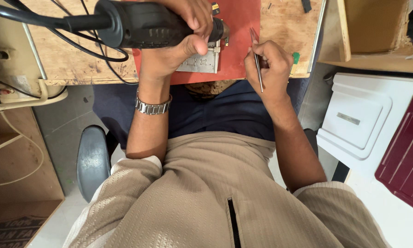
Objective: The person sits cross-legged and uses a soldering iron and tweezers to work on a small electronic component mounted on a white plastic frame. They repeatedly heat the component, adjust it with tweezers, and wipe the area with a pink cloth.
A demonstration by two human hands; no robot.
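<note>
My left hand point(179, 41) grips a black hot-air tool point(146, 23), held sideways with its metal nozzle over a small silver metal frame point(202, 59). That frame lies on a red mat point(241, 18) on the wooden bench point(68, 59). The tool's black cord runs off to the upper left. A metal watch sits on my left wrist. To the right of the frame, my right hand point(268, 64) pinches thin metal tweezers point(257, 59), their tips pointing up over the red mat.
A white plastic lid or box point(362, 115) and a dark red tray point(406, 156) lie at the right. A cardboard box point(376, 27) stands at the upper right. A cream-coloured device point(8, 55) sits at the left, and a grey stool seat point(92, 160) shows below the bench.
</note>
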